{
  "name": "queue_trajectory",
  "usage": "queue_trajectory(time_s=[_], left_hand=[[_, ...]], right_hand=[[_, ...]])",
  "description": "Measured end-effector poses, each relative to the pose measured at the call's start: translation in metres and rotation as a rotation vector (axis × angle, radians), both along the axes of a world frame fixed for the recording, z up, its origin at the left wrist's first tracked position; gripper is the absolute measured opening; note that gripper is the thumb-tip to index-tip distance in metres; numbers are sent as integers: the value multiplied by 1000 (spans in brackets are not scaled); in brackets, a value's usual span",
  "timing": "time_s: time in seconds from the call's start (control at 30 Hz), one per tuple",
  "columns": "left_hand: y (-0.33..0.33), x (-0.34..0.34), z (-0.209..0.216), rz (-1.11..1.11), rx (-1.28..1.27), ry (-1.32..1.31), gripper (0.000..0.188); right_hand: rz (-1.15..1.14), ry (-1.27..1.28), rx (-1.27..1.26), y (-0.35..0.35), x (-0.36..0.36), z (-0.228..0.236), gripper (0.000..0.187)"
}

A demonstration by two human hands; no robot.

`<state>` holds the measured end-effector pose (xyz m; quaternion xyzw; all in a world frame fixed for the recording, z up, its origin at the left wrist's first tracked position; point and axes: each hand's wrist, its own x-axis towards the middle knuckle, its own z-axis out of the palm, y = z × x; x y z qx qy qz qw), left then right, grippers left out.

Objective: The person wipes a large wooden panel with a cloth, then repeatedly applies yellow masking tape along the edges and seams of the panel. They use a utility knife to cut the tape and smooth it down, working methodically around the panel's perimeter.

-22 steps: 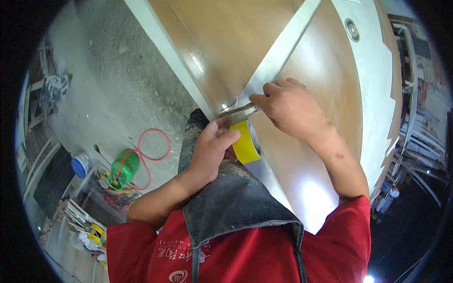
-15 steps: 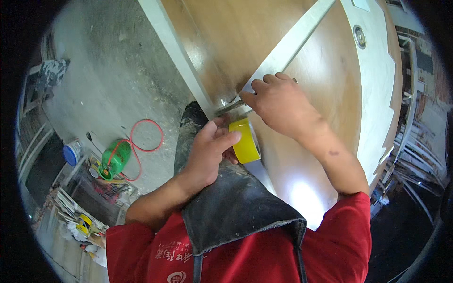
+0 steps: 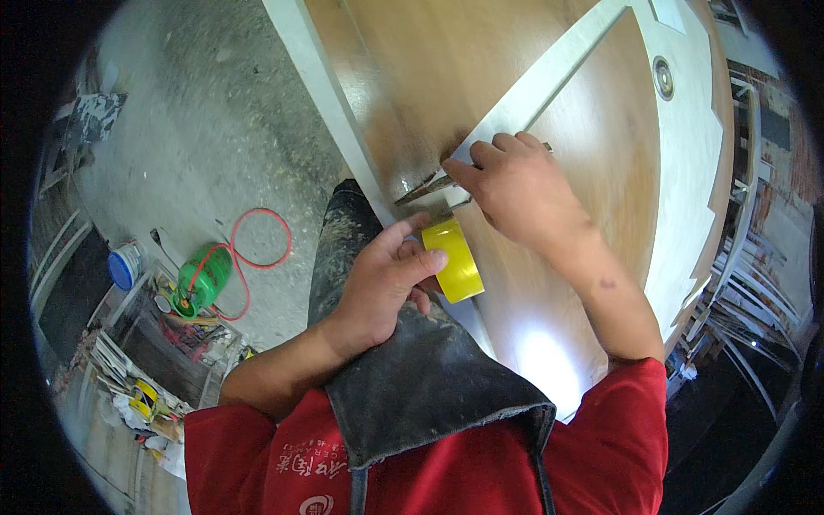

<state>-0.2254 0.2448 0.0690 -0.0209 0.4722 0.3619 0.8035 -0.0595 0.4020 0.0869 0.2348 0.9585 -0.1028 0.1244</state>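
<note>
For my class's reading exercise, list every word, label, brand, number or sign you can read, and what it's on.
Red shirt: white lettering and a round emblem; I won't copy the wording.
Blue-and-white tub: any print too small to read.
Yellow tape roll: none seen.

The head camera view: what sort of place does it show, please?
Probably a workshop or a building site: there are a green gas cylinder with a red hose, a rough concrete floor and long pale strips heaped at the right.
</note>
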Motion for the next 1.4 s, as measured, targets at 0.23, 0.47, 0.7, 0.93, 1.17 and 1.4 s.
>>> queue_trajectory(time_s=[0.23,0.47,0.7,0.93,1.17,1.4], left_hand=[[1,-4,2,-62,11,17,69],[2,-1,2,-20,14,11,69],[-1,1,-2,-32,-3,10,64],[-3,1,-4,7,-20,3,67],[-5,-6,-6,-47,29,-1,66],[-11,-5,-13,-79,14,-51,62]], right_hand=[[-4,-11,7,-7,-4,0,23],[-224,-13,51,29,62,30,33],[-81,36,-19,-5,15,32,31],[65,44,17,-5,-17,3,10],[-24,-32,-15,4,6,-3,30],[-416,-9,46,24,83,40,28]])
